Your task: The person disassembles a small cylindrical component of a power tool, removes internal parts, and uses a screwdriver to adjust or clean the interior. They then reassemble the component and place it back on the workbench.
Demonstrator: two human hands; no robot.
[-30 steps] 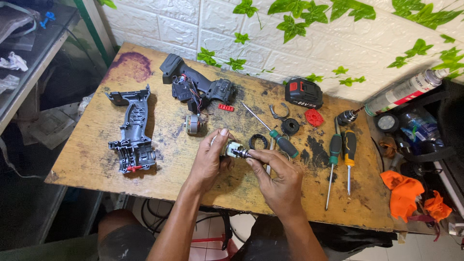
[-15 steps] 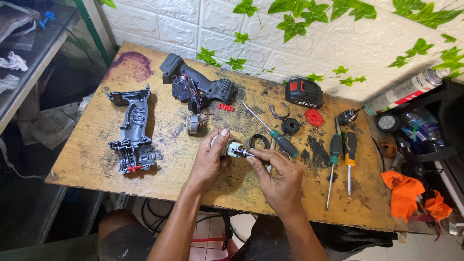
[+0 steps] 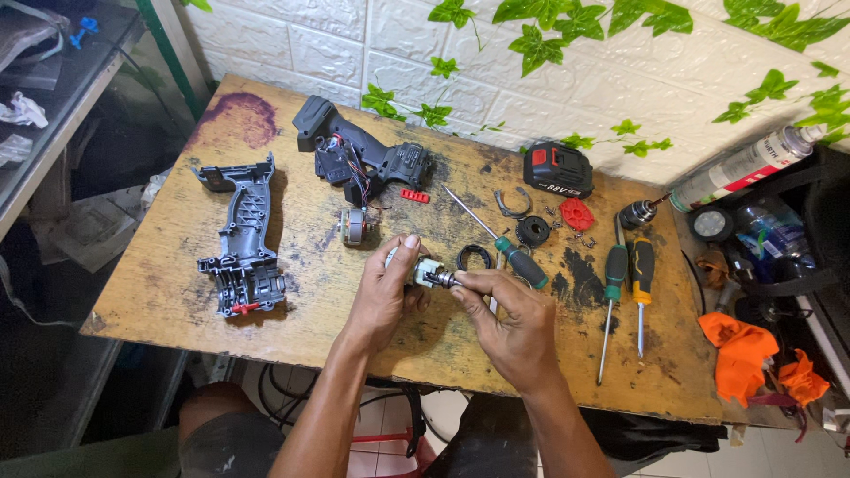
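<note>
A small drill gearbox assembly (image 3: 425,273) is held just above the middle of the worn wooden table (image 3: 159,292), its long axis lying left to right with the metal shaft pointing right. It is cupped in the curled left hand (image 3: 387,296), while its shaft is pinched by the right hand (image 3: 509,323). A black battery pack (image 3: 557,169) with a red patch lies near the wall, and a grey-and-red labelled spray can (image 3: 742,168) lies tilted at the right edge.

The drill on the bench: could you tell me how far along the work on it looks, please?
Done: the drill is apart, with one housing half, the other half with wiring, the motor and battery lying separately. In hand: the left hand and right hand hold the gearbox. Left: every part remains loose, nothing rejoined.
</note>
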